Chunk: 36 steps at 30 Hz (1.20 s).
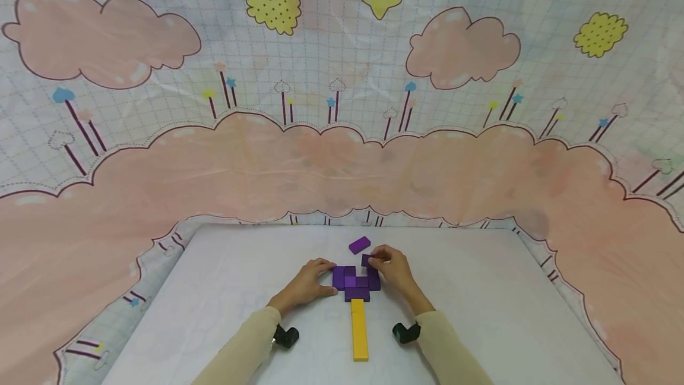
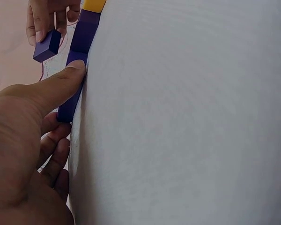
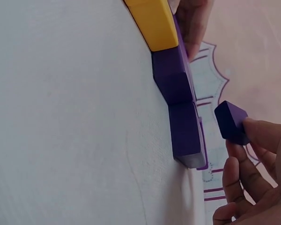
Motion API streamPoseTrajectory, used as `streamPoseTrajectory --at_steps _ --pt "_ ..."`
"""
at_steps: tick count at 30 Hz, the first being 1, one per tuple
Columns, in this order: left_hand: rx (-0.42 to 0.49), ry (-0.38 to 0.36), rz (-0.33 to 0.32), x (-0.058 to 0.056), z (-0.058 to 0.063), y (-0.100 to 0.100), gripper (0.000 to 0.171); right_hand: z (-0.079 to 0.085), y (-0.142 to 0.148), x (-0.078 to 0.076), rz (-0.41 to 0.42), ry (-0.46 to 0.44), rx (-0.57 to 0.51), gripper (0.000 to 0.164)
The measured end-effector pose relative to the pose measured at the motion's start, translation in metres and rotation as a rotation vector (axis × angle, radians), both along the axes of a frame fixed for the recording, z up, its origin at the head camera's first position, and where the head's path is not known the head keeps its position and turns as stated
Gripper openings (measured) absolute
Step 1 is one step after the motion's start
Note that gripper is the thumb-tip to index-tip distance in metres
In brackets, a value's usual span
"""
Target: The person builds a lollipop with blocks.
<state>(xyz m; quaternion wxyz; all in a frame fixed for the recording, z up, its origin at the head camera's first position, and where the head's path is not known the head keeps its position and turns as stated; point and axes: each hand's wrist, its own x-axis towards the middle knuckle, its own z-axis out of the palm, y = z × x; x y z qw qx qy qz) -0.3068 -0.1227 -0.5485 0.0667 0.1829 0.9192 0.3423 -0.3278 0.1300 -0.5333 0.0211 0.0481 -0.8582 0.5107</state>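
Note:
My right hand (image 1: 394, 267) pinches a small purple block (image 3: 229, 123) between thumb and fingers, raised above the other blocks. On the left, my left hand (image 1: 307, 283) spans an upright-lying purple block (image 1: 338, 278), its thumb (image 2: 68, 75) at the near end and fingertips at the far end. Between the hands, several purple blocks lie edge to edge around a small gap. Their near side is a crosswise purple block (image 1: 357, 294), with another purple block (image 3: 185, 133) along the right. A yellow strip of blocks (image 1: 360, 334) runs from the crosswise block toward me.
A loose purple block (image 1: 360, 245) lies tilted beyond the group. Everything sits on a white-covered table (image 1: 256, 254). Behind it hangs a printed cloth (image 1: 331, 171) with clouds and stars. A dark wrist camera (image 1: 287, 336) is worn on the left wrist, another on the right.

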Motion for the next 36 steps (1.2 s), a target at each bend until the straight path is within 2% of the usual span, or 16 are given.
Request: streamPoseTrajectory --at_steps 8,21,36 --pt "-0.001 0.010 -0.006 -0.001 -0.001 -0.001 0.063 -0.003 -0.004 0.002 0.028 0.015 0.004 0.007" --pt "0.007 0.016 -0.009 0.000 -0.001 -0.002 0.063 0.000 -0.008 0.010 0.053 0.031 0.004 0.006" --pt "0.005 0.001 -0.006 0.001 0.002 -0.002 0.063 -0.001 -0.010 0.013 0.051 0.034 0.045 0.008"
